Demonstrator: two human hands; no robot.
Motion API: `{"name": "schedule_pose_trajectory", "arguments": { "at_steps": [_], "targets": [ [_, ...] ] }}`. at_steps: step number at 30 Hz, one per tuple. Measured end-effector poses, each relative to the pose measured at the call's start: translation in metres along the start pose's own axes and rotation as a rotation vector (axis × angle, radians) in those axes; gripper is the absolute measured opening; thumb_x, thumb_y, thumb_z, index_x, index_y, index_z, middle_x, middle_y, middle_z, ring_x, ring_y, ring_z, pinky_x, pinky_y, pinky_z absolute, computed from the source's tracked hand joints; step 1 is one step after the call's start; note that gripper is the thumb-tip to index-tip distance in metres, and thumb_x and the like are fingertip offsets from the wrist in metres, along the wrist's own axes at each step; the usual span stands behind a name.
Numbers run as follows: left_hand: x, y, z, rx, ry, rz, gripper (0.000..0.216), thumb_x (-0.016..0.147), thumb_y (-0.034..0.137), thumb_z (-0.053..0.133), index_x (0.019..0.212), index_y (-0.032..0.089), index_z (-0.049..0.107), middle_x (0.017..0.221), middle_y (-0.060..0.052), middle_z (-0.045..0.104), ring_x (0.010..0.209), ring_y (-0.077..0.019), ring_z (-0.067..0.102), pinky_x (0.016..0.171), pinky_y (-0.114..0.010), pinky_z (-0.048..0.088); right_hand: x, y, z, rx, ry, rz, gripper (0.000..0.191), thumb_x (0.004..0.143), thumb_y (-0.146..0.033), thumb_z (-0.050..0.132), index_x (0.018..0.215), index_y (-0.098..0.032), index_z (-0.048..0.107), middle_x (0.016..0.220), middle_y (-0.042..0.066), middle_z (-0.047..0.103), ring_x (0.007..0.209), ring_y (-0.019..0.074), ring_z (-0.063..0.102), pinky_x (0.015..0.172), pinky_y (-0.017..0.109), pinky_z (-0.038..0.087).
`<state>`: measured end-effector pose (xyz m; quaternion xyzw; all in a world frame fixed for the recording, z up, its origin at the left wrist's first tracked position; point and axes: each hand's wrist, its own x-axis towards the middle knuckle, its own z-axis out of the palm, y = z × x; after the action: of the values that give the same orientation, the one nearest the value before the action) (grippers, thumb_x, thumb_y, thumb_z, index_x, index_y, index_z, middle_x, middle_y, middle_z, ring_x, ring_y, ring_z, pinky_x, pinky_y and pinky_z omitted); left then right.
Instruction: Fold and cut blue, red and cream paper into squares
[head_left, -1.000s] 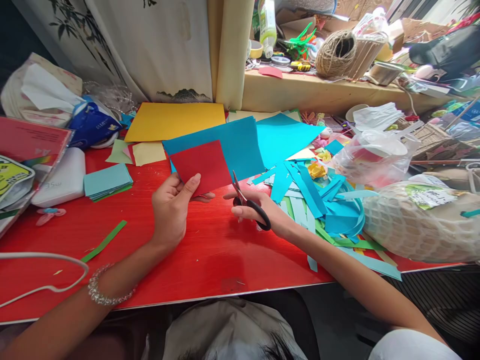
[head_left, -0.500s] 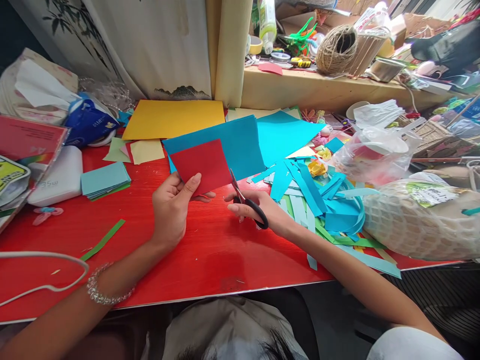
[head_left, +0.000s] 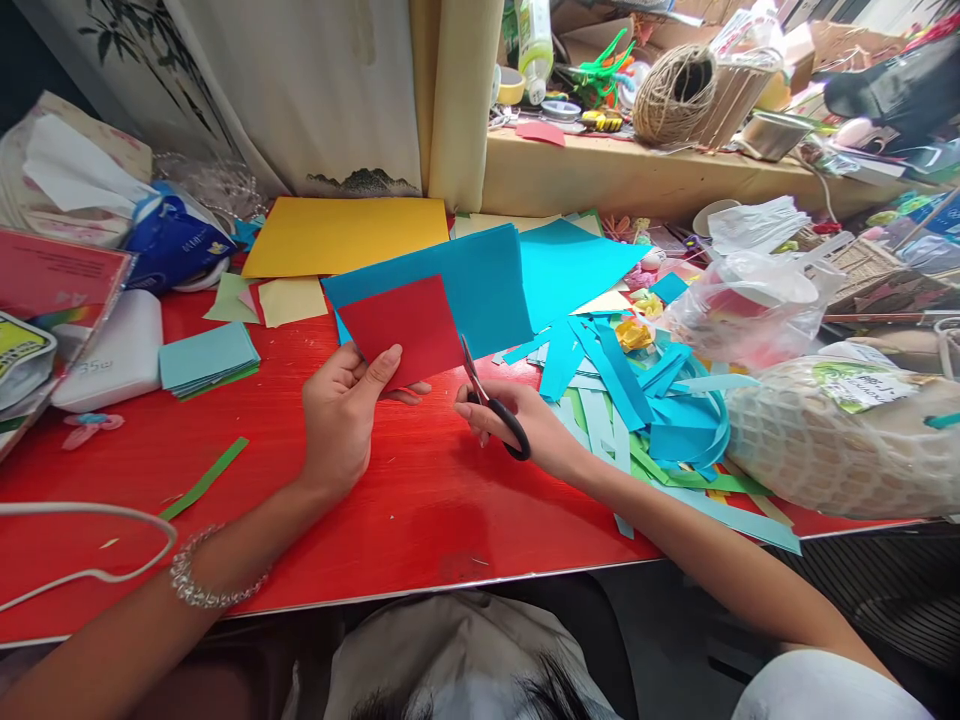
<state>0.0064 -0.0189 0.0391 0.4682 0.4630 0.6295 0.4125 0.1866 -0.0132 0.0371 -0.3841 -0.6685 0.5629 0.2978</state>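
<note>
My left hand point(head_left: 341, 415) pinches the lower edge of a red paper square point(head_left: 401, 325), holding it tilted just above the red table point(head_left: 420, 500). My right hand point(head_left: 517, 425) grips black-handled scissors point(head_left: 495, 405), their blades pointing up toward the red square's lower right edge. Behind the red square lies a blue sheet point(head_left: 469, 280). A silver bracelet point(head_left: 199, 590) circles my left wrist.
A heap of blue and green paper strips point(head_left: 645, 400) lies right of the scissors. A yellow sheet point(head_left: 345, 235), a pale blue paper stack point(head_left: 208, 358), a white box point(head_left: 112, 352), a green strip point(head_left: 204, 478), plastic bags point(head_left: 750, 300) and a twine ball point(head_left: 671, 95) surround the spot.
The scissors and my right hand have crept slightly left and up toward the red square. My left hand holds the square almost still.
</note>
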Motion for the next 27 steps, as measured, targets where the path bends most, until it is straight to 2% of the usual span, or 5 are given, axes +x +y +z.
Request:
{"name": "schedule_pose_trajectory", "arguments": {
  "at_steps": [8, 14, 18, 27],
  "targets": [
    [0.0015, 0.001, -0.0021, -0.005, -0.014, 0.01, 0.015, 0.079, 0.03, 0.063, 0.09, 0.02, 0.064, 0.084, -0.002, 0.069, 0.06, -0.0175, 0.068, 0.049, -0.026, 0.055, -0.0025, -0.0017, 0.005, 0.016, 0.039, -0.047, 0.025, 0.084, -0.039, 0.052, 0.073, -0.018, 0.048, 0.063, -0.003, 0.043, 0.058, 0.0097, 0.042, 0.056, 0.023, 0.034],
    [0.003, -0.0035, -0.005, 0.044, -0.007, 0.017, 0.015, 0.078, 0.032, 0.064, 0.082, 0.019, 0.063, 0.07, 0.0, 0.066, 0.059, -0.0184, 0.068, 0.054, -0.028, 0.057, -0.0016, -0.0022, 0.0058, -0.006, 0.064, 0.02, 0.026, 0.081, -0.043, 0.055, 0.076, -0.018, 0.053, 0.062, -0.003, 0.047, 0.056, 0.0107, 0.048, 0.056, 0.024, 0.038],
    [0.0027, -0.0064, -0.0048, 0.052, -0.028, -0.011, 0.016, 0.077, 0.034, 0.065, 0.081, 0.018, 0.062, 0.07, 0.0, 0.067, 0.058, -0.0199, 0.068, 0.055, -0.032, 0.058, -0.0008, -0.0033, 0.0043, -0.027, 0.072, 0.05, 0.028, 0.08, -0.045, 0.056, 0.076, -0.017, 0.054, 0.062, -0.002, 0.049, 0.057, 0.0118, 0.051, 0.057, 0.024, 0.039],
    [0.0007, -0.0008, -0.0028, 0.049, -0.03, -0.032, 0.018, 0.076, 0.036, 0.064, 0.082, 0.019, 0.062, 0.076, -0.001, 0.069, 0.063, -0.0209, 0.069, 0.06, -0.034, 0.059, -0.0041, -0.0029, 0.0102, 0.051, 0.092, -0.033, 0.03, 0.083, -0.044, 0.054, 0.07, -0.018, 0.047, 0.062, -0.003, 0.044, 0.057, 0.0097, 0.045, 0.055, 0.023, 0.037]
  ]
}}
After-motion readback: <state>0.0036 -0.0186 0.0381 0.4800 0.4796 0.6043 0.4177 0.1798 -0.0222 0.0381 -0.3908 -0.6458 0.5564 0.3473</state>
